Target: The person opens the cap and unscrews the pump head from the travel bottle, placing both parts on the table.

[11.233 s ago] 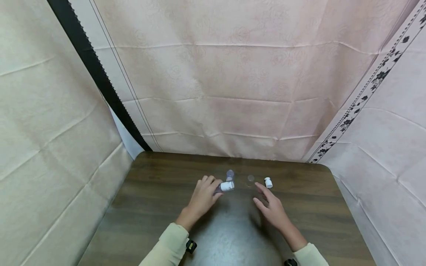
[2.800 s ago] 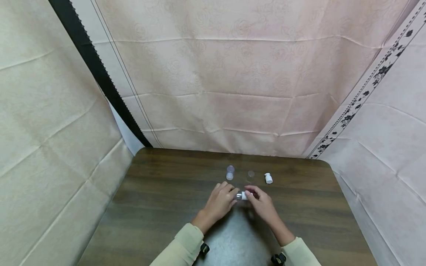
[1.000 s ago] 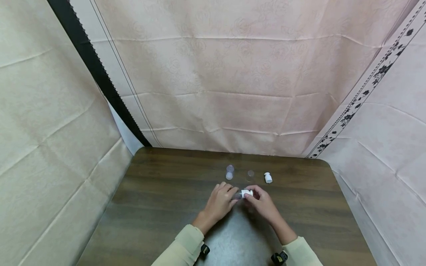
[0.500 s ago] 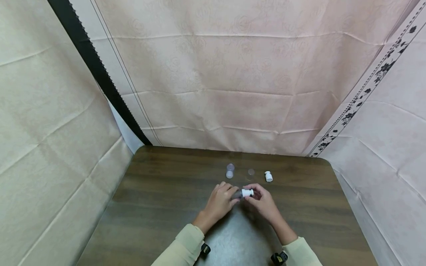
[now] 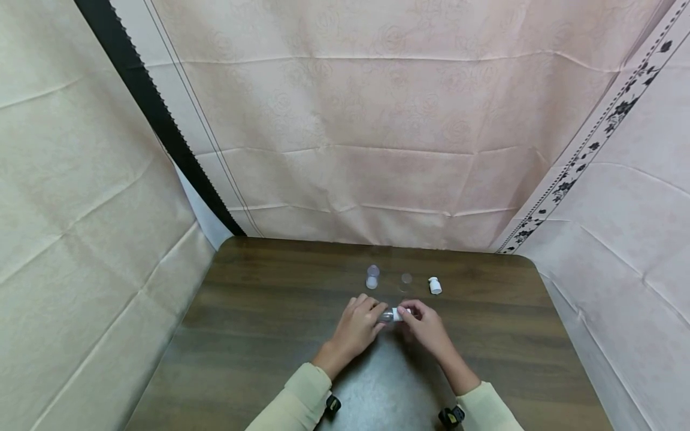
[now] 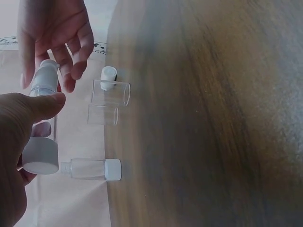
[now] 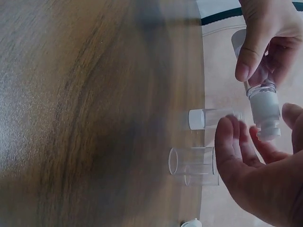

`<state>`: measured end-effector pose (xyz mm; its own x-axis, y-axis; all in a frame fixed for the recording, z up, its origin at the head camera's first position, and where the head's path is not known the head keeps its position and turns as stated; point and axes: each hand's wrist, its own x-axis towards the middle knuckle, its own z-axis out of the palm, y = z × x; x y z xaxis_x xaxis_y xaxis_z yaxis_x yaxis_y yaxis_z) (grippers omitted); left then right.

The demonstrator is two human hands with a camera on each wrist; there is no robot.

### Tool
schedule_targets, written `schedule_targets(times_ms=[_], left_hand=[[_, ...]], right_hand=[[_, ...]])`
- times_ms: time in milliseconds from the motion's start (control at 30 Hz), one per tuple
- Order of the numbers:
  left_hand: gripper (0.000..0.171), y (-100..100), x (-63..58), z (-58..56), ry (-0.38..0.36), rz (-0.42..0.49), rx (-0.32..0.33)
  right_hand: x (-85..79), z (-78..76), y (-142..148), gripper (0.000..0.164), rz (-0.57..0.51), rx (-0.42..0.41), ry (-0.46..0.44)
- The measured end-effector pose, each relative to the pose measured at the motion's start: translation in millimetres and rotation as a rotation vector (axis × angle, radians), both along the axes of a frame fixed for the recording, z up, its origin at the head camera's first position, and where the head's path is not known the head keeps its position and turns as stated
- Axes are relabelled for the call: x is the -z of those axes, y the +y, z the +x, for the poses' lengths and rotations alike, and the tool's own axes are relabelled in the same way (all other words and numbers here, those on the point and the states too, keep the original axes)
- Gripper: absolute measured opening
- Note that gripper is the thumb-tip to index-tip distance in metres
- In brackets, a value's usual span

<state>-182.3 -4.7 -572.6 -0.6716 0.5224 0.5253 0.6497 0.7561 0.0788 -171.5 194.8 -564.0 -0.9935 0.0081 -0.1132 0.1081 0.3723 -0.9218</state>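
In my left hand [image 5: 353,326] a small clear bottle [image 7: 262,71] with a white base [image 6: 40,155] lies sideways, thumb and fingers curled round its body. A white collar and nozzle [image 7: 265,113] cap its end, pointing right. My right hand [image 5: 426,329] is at that nozzle; in the right wrist view the fingers [image 7: 236,142] lie loosely spread around it, the thumb [image 7: 291,113] beside it with a small gap. Behind stand a second clear bottle [image 6: 87,169] with a white base and uncapped neck, two clear open-ended cylinders [image 7: 191,161] and a small white nozzle piece [image 5: 435,285].
The brown wooden table [image 5: 280,287] carries these things in a loose row toward its far edge. Pale cloth [image 5: 345,149] hangs behind and at both sides. Each wrist wears a small black device [image 5: 451,417] below a light sleeve [image 5: 487,410].
Since the earliest frame, my left hand has brought the bottle right and nearer, and my right hand has come to its white end. Lately only the right fingers and thumb have shifted around it.
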Motion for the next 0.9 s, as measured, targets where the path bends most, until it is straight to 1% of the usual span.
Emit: schedule_targets(times_ms=[67,200,233,333,433,467,567,667,767,900], left_hand=[[0.034,0,0.1,0.3,0.009,-0.005,0.002],[0.034,1,1.2,0.9,0.014,0.000,0.007],[0.034,1,1.5,1.1,0.006,0.002,0.006],[0.034,1,1.0,2.2,-0.030,0.014,0.003],[0.034,0,0.1,2.9,-0.055,0.019,0.000],[0.034,0,-0.4,2.9,-0.059,0.023,0.001],[0.035,-1,-0.7,3.0,-0.065,0.030,0.002],[0.036,-1,0.1,2.8,-0.078,0.051,0.007],[0.037,0,0.8,3.2,-0.103,0.072,0.014],[0.038,1,0.7,3.0,-0.154,0.091,0.017]], right_hand=[[1.2,-0.5,-1,0.026,-0.001,0.004,-0.027],[3.4,-1.1,-1,0.024,-0.057,-0.012,-0.060],[-1.7,0.3,-2,0.023,-0.073,-0.025,-0.063],[-2.5,-0.2,1,0.020,-0.110,-0.070,-0.036],[-3.0,-1.3,4,0.022,-0.129,-0.102,-0.005],[2.1,-2.8,5,0.023,-0.131,-0.104,0.010],[2.2,-2.1,5,0.027,-0.124,-0.096,0.040],[3.6,-0.5,2,0.028,-0.118,-0.066,0.066],[5.3,0.8,-1,0.030,-0.124,-0.037,0.094],[7.3,2.6,-5,0.031,-0.144,-0.013,0.161]])
